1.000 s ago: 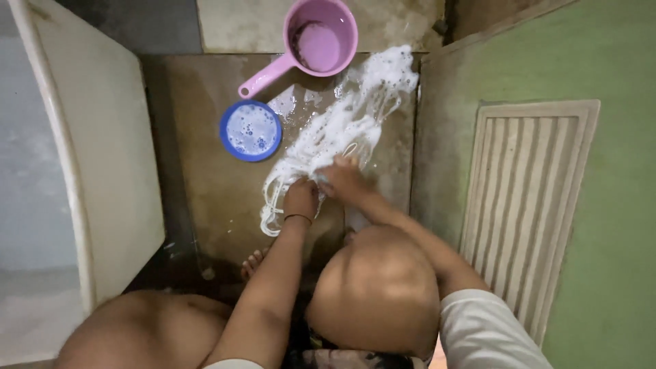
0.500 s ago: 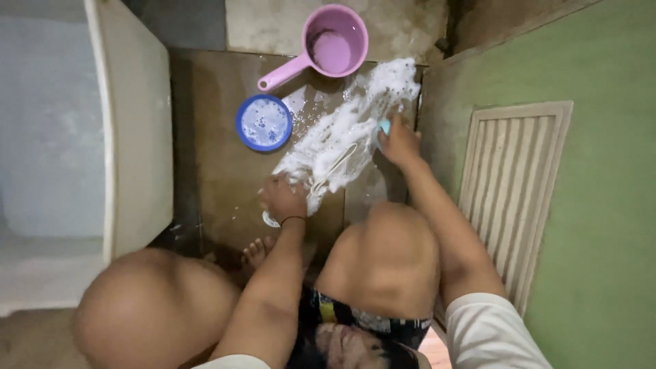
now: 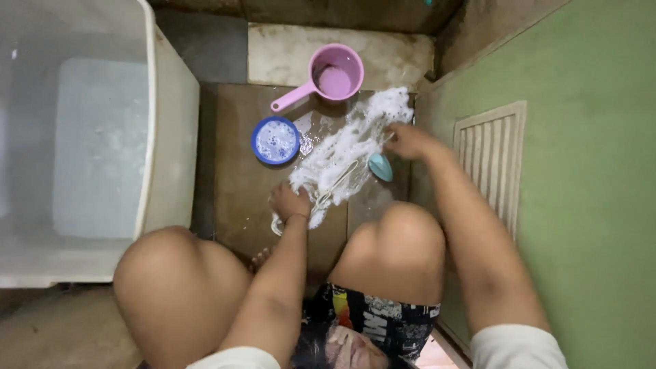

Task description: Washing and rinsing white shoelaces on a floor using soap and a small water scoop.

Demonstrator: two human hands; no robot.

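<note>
While your left hand (image 3: 290, 201) pins the near end of the soapy white cloth (image 3: 342, 154) on the wet floor (image 3: 236, 184), your right hand (image 3: 404, 140) has left the teal brush (image 3: 380, 166), now grasping the far end.

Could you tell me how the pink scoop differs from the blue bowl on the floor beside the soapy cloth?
The pink scoop has a long handle; the blue bowl has none. The pink scoop looks deeper and stands farther from the left hand; the blue bowl is shallow and nearer it. The bowl holds foamy water, the scoop hardly any foam. Both are round and stand upright, open side up.
</note>
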